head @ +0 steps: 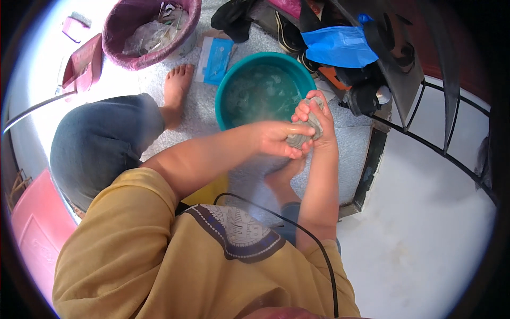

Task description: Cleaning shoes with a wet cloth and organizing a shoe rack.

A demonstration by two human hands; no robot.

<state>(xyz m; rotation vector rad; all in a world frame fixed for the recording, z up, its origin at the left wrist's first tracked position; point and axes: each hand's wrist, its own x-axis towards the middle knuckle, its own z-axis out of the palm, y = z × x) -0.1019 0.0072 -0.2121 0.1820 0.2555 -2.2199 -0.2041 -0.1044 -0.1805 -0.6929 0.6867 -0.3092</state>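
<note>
A bunched, twisted grey cloth (305, 135) is squeezed between both my hands, off the near right rim of a teal plastic basin (221, 95). My left hand (281, 137) grips its lower part, with the thumb laid across it. Higher up, my right hand (322, 119) has its fingers curled around the upper end. Cloudy water (265, 91) with patches of foam lies in the basin. My fingers hide part of the cloth.
A pink-lined waste bin (113, 50) and a pink dustpan (89, 63) stand at the far left. Beyond the basin are a blue-and-white packet (217, 60), shoes (287, 36) and a blue plastic bag (338, 48). A black metal rack rail (426, 139) runs along the right. A black cable (295, 223) crosses my shirt.
</note>
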